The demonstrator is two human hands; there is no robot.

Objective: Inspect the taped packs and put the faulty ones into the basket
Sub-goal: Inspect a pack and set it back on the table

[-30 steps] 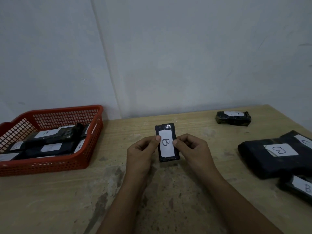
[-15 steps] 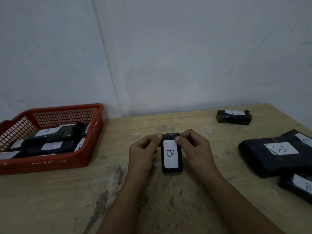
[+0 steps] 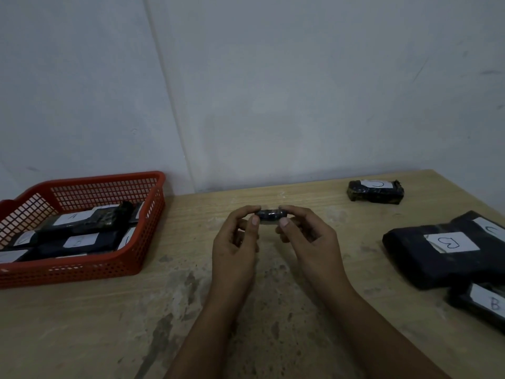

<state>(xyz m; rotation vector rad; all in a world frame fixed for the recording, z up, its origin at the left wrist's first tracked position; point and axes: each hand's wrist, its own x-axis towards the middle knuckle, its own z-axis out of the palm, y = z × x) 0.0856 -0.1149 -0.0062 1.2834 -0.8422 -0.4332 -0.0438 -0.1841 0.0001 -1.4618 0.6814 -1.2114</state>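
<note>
A small black taped pack [image 3: 270,215] is held above the middle of the wooden table [image 3: 82,324], turned so only its narrow dark end faces me and its label is hidden. My left hand [image 3: 236,243] pinches its left side and my right hand [image 3: 306,239] pinches its right side. The red plastic basket [image 3: 147,222] stands at the left with several black packs [image 3: 82,231] bearing white labels inside.
A black pack [image 3: 375,191] lies at the far right near the wall. A large black pack [image 3: 448,248] marked B and another labelled pack [image 3: 481,303] lie at the right edge. A pale wall rises behind the table.
Both hands have tipped the pack from its label facing me to end-on, so the B label has gone out of sight. The grip shifted to the pack's sides.
</note>
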